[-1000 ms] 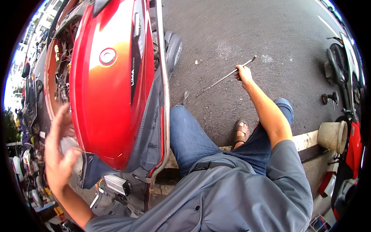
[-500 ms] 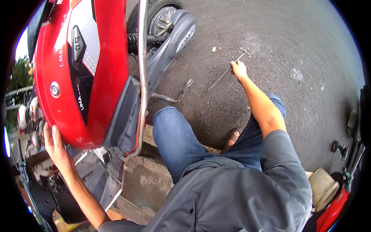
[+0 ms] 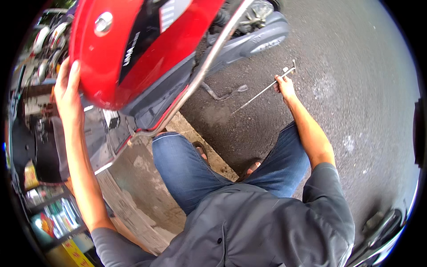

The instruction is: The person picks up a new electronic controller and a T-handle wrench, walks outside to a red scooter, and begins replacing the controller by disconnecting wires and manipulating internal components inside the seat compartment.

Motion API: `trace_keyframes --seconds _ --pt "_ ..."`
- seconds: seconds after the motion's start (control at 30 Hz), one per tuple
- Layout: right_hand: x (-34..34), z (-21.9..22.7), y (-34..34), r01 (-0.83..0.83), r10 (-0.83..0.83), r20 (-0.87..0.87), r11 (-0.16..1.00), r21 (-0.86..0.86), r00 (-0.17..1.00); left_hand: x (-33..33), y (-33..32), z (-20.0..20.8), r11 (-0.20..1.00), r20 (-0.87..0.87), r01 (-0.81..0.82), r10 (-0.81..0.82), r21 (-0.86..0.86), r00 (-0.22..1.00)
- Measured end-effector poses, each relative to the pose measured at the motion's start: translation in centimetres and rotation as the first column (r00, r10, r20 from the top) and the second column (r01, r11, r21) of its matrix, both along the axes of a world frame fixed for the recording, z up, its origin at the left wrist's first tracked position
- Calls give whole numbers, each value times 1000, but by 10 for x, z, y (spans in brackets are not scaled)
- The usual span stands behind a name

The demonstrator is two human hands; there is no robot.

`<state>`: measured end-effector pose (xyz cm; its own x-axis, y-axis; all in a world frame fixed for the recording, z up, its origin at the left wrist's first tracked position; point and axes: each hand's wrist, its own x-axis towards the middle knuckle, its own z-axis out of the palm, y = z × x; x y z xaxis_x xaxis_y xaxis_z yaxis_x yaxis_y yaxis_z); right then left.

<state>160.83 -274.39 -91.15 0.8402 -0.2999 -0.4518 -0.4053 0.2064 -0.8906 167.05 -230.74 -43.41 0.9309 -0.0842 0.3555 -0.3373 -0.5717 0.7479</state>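
My right hand [image 3: 285,86] is closed round the rod of a long, thin T-handle wrench [image 3: 257,96], close below its crossbar. The wrench slants over the asphalt, its thin tip pointing down and left; whether the tip touches the ground I cannot tell. On the left, my left hand [image 3: 69,95] lies with stretched fingers against the rounded end of a red scooter's body panel [image 3: 104,58]. My left thumb is hard to make out. A bent silver metal tube [image 3: 202,71] runs along the scooter's side.
A bent metal lever [image 3: 222,95] sticks out low beside the scooter, over the asphalt [image 3: 356,89]. Below my legs runs a pale stone curb [image 3: 213,155]. Other parked vehicles [image 3: 51,42] stand at the far left, and a dark vehicle part [image 3: 382,227] shows at lower right.
My view has turned, so the scooter sits higher and farther right in the picture. My left hand stays against its panel. My right hand still holds the wrench, whose crossbar shows more clearly.
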Motion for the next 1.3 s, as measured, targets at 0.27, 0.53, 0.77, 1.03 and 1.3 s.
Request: trace_keyframes --seconds 0.27,0.53,0.77,1.03,1.3 --pt "48 -14 38 9 53 138 912 -410 989 1 -13 8 990 13 4 -6 141 1000" --pt "35 15 48 12 68 224 941 -339 972 -2 -4 -2 996 78 -32 25 80 997" --pt "23 25 46 -16 50 137 971 -238 989 -19 -6 -3 983 177 -42 75 -179 981" --pt "29 37 37 87 -85 126 996 -6 988 -115 0 -60 895 -117 -23 -33 -445 993" --pt "-27 98 43 113 -125 8 920 374 992 -135 -23 -275 997 -575 -2 44 73 817"
